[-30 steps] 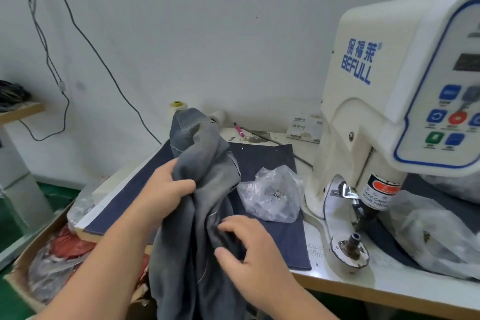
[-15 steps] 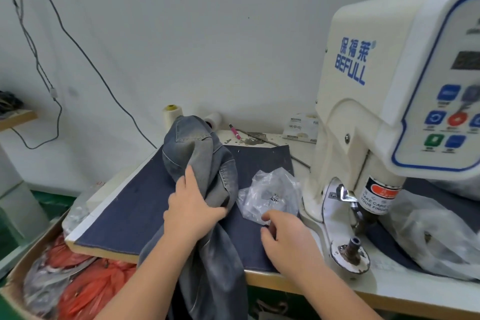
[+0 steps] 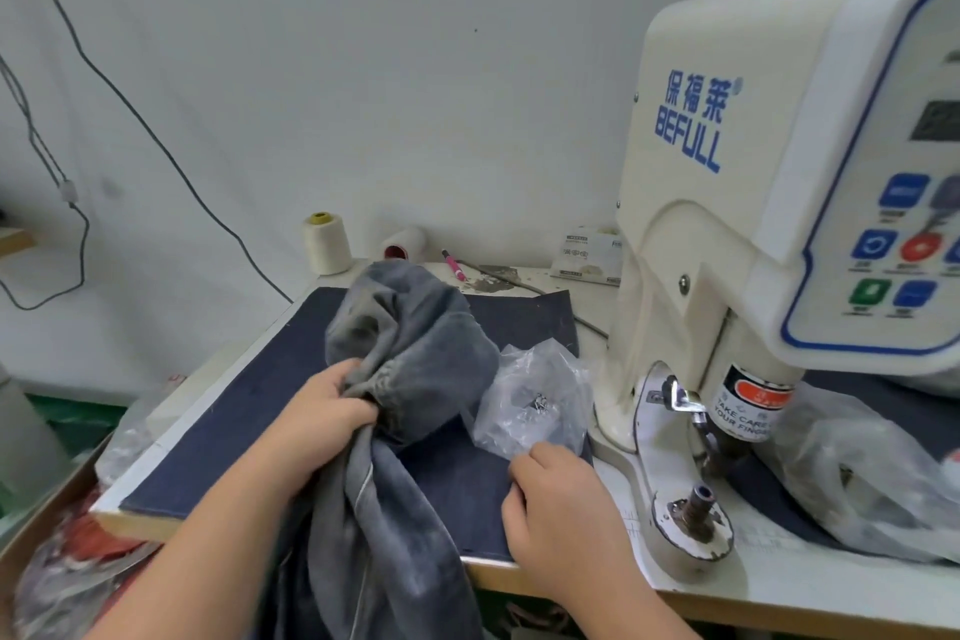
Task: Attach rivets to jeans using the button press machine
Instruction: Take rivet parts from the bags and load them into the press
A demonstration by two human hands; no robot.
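The bundle of faded grey-blue denim jeans (image 3: pixel 415 369) now sits up on the dark navy cloth mat (image 3: pixel 249 426) that covers the worktable, where a second ago it was held up in the air in front of the person. The left hand (image 3: pixel 327 411) has bunched the fabric and clamps a fistful of it, fingers curled into the folds, while the rest of the garment hangs over the table's front edge. The right hand (image 3: pixel 556 499) has let go of the denim and moved across to the crumpled clear plastic bag (image 3: pixel 535 400) just beside the jeans, where a few small metal rivets (image 3: pixel 540 403) show through the film. Its fingers are curled at the bag's near edge; whether they already pinch the plastic or a rivet I cannot tell from here.

To my eye that means the sorting of the garment is over and the loading step is starting: one rivet has to come out of the bag and go onto the small metal post of the lower die (image 3: pixel 693 509) on the cream-white button press machine (image 3: pixel 727 244), which stands bare just right of that hand. No denim lies under the press head yet.
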